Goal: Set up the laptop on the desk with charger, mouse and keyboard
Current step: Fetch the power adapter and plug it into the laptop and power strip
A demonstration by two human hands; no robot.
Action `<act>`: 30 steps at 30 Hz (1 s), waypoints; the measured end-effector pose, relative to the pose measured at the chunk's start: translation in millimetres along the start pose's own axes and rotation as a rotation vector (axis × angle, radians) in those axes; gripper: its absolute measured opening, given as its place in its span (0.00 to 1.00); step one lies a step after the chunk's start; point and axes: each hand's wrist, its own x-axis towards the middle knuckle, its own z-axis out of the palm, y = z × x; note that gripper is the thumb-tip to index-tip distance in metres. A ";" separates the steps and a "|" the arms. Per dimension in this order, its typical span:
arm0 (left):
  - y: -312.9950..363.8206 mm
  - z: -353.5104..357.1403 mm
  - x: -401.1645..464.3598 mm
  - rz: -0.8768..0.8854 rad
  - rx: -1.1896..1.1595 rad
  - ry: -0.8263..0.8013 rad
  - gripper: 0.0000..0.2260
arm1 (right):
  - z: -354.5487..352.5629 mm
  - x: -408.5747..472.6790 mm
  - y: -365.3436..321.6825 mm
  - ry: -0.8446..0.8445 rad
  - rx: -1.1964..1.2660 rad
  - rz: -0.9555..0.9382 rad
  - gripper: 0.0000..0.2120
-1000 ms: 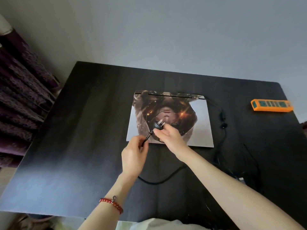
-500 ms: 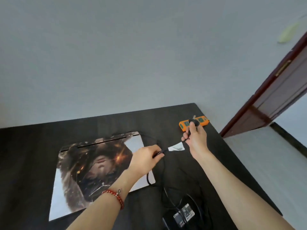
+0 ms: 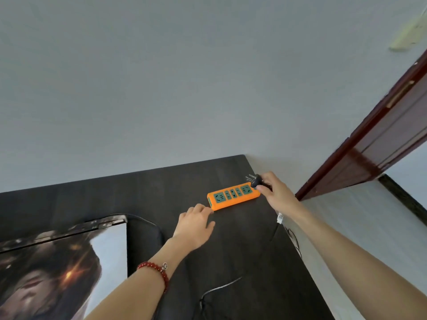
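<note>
Right hand [image 3: 276, 195] gripping plug [image 3: 257, 181], fingers closed, prongs hovering beside strip [image 3: 233, 197] on surface [image 3: 161, 188]. Left hand [image 3: 195, 224] loosely curled, empty, nearing strip end. Plug judged light, rigid; hold by body. Strip likely sliding; needs bracing.

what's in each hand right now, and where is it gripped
The right hand pinches the charger plug by its black body, prongs free. The left hand holds nothing, fingertips near the power strip.

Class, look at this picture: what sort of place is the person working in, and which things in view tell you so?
Probably a room at home, a study or bedroom. A dark desk stands against a plain wall beside a wooden door, and on it lie a closed laptop and an orange power strip.
</note>
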 end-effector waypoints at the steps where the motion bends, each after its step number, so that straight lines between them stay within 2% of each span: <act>1: -0.9 5.0 8.5 -0.033 -0.004 -0.011 0.18 | -2.5 11.7 10.7 -0.026 -0.112 -0.003 0.07; 4: -6.0 22.8 32.4 -0.113 0.008 -0.023 0.18 | 6.4 42.0 37.6 -0.132 -0.348 -0.018 0.11; 6: -8.8 32.1 45.8 -0.151 0.016 -0.023 0.19 | 20.4 53.3 47.5 -0.204 -0.381 -0.036 0.13; 10: -10.8 49.7 72.9 -0.166 0.005 -0.018 0.24 | 52.0 68.2 58.5 -0.304 -0.309 -0.050 0.12; 14: -19.3 62.2 98.3 -0.173 -0.031 -0.003 0.27 | 74.4 84.6 65.2 -0.314 -0.045 0.038 0.08; 19: -35.9 76.9 110.8 -0.216 -0.195 0.116 0.23 | 82.9 100.2 66.9 -0.349 0.011 0.019 0.08; 23: -38.2 87.1 112.3 -0.217 -0.256 0.200 0.22 | 84.3 104.5 63.5 -0.383 -0.205 -0.101 0.07; 30: -48.5 92.5 109.1 -0.218 -0.268 0.199 0.25 | 80.0 112.7 46.2 -0.300 -0.532 -0.357 0.08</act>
